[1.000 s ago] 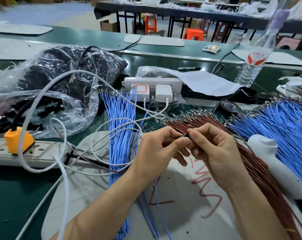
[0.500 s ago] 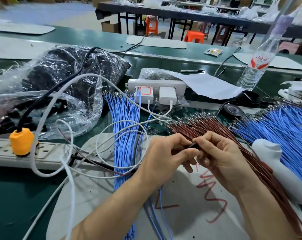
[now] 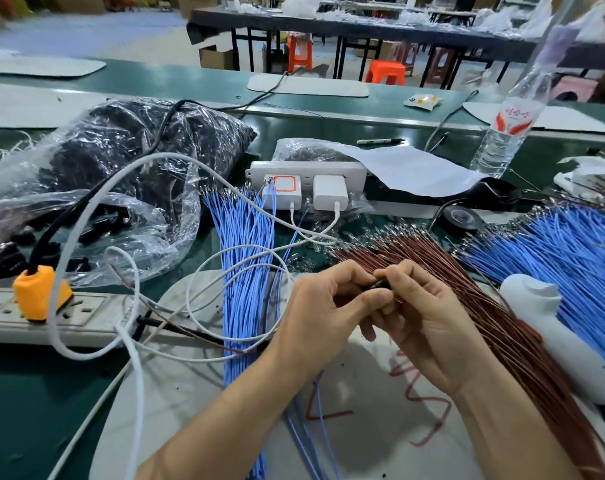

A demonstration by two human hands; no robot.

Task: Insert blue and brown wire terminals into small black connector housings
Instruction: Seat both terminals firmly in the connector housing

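Note:
My left hand (image 3: 323, 313) and my right hand (image 3: 422, 323) meet at the centre of the bench, fingertips pinched together on a small black connector housing (image 3: 377, 284) that is mostly hidden by the fingers. Blue wires (image 3: 323, 431) hang down from under the hands. A bundle of blue wires (image 3: 247, 265) with metal terminals lies left of my hands. A fan of brown wires (image 3: 484, 306) runs under my right hand. A second blue bundle (image 3: 571, 258) spreads at the right. A clear bag of black housings (image 3: 121, 174) sits at the left.
A white power strip (image 3: 308, 168) with two chargers stands behind the wires. A grey strip with an orange plug (image 3: 37, 296) lies at the left, white cables looping over it. A white handheld tool (image 3: 557, 337), a tape roll (image 3: 462, 218) and a water bottle (image 3: 509, 126) stand at right.
Both hands stayed pinched together on the housing, with the fingers shifting slightly. The view moved a little, so the hands sit lower in frame.

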